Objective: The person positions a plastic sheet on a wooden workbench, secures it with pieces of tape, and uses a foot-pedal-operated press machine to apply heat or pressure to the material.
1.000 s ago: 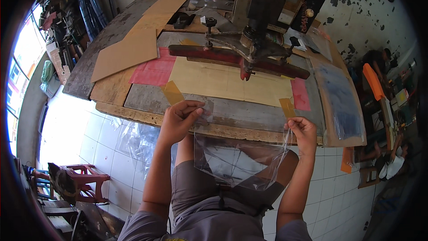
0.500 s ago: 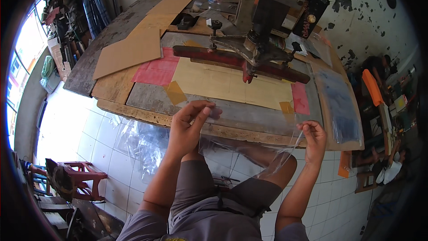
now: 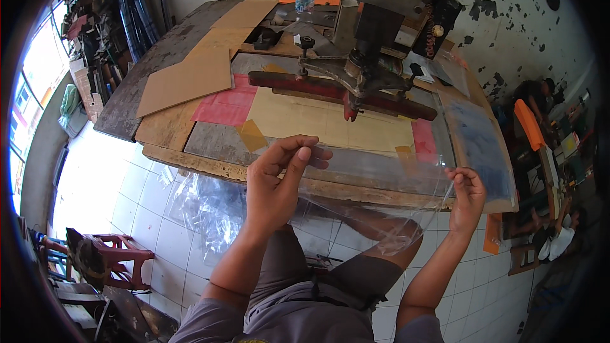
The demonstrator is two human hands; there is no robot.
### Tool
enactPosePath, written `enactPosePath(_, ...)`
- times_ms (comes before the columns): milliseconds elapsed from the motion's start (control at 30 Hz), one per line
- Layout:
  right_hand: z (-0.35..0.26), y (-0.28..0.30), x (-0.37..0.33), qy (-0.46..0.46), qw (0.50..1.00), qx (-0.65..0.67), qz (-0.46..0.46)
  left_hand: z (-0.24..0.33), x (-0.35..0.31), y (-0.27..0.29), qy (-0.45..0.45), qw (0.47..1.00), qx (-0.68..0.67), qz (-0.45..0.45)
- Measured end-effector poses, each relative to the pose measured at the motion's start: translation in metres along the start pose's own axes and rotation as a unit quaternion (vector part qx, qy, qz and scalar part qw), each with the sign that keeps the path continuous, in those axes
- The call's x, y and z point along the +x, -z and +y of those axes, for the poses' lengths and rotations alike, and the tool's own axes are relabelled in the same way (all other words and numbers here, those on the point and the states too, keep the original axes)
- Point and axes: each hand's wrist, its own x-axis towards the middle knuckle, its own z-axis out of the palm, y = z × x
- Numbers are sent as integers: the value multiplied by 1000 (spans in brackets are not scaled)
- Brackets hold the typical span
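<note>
Between my two hands hangs a clear plastic sheet, thin and folded at its right side. My left hand pinches its upper left corner in front of the table's near edge. My right hand pinches the other upper corner, lower and to the right. Beyond the sheet, a cream sheet lies on the grey metal plate, with pink pieces at its ends and brown tape at its corners. A dark red press bar stands over the cream sheet.
A stack of clear bluish sheets lies at the table's right. Cardboard covers the left side. A water bottle stands at the back. Loose clear plastic hangs below the table's front left. A red stool stands on the floor.
My right hand has moved right and my left hand slightly right and up. The clear plastic sheet is spread wider and raised a little toward the table.
</note>
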Motion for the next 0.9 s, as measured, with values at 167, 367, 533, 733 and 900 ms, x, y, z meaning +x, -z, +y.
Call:
enactPosePath(167, 0, 2, -2, -2, 1000, -3, 0, 2, -2, -2, -12, 1000, 18, 2)
enactPosePath(367, 2, 3, -3, 8, 1000, -6, 5, -1, -4, -5, -10, 1000, -12, -5)
enactPosePath(533, 1, 1, -4, 10, 1000, 2, 18, -3, -5, -7, -16, 1000, -10, 0)
enactPosePath(733, 0, 2, -5, 7, 1000, -16, 11, -7, -2, -8, -14, 1000, 2, 12)
enactPosePath(900, -1, -5, -3, -20, 991, -128, -18, -24, 8, 1, 2, 1000, 11, 11)
